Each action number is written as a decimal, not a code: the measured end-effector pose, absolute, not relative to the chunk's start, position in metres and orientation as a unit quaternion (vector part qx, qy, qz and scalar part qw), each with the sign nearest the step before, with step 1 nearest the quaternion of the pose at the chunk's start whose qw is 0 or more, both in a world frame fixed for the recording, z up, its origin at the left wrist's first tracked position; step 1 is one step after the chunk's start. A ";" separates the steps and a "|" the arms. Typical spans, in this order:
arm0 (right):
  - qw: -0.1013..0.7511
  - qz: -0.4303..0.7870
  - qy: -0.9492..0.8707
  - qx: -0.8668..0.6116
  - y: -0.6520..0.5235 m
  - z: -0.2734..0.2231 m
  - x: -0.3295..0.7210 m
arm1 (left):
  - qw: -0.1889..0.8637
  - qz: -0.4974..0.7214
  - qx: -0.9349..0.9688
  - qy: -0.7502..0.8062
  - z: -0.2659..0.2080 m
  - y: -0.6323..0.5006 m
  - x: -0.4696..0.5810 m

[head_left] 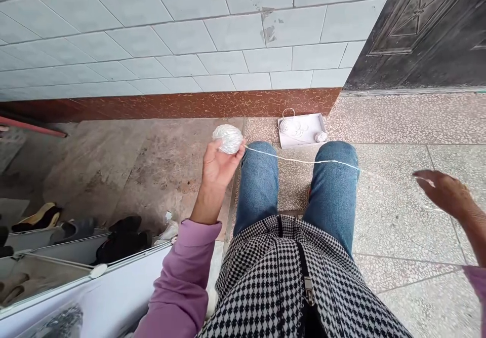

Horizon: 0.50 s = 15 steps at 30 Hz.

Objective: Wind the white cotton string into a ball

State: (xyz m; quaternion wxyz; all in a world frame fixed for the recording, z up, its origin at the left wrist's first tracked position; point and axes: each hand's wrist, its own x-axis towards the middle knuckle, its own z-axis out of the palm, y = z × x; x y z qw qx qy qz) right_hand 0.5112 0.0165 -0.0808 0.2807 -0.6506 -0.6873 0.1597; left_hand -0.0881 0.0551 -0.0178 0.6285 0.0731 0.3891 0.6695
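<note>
My left hand [218, 168] is raised over my left knee and grips a white ball of yarn [228, 138] at its fingertips. A white strand [304, 160] runs taut from the ball to the right, across both knees in blue jeans, toward my right hand [442, 191]. My right hand is out to the right, blurred, with fingers stretched; the strand fades near it and I cannot tell whether the fingers pinch it.
A white tray [321, 125] with loose white yarn and a small ball lies on the floor by the tiled wall. A dark door [425, 34] stands at the right. A low rack with shoes [117, 244] is at the left.
</note>
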 end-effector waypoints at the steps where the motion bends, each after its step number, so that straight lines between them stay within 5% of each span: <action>1: 0.281 0.133 -0.696 -0.647 0.019 -0.075 0.489 | 0.640 0.661 0.083 0.382 -0.015 0.054 -0.080; 10: 0.370 0.405 -0.724 -0.418 0.043 -0.026 0.214 | 0.672 0.625 0.139 0.373 0.002 0.044 -0.042; 15: 0.375 0.456 -0.720 -0.364 0.038 -0.032 0.183 | 0.671 0.624 0.129 0.379 0.000 0.046 -0.052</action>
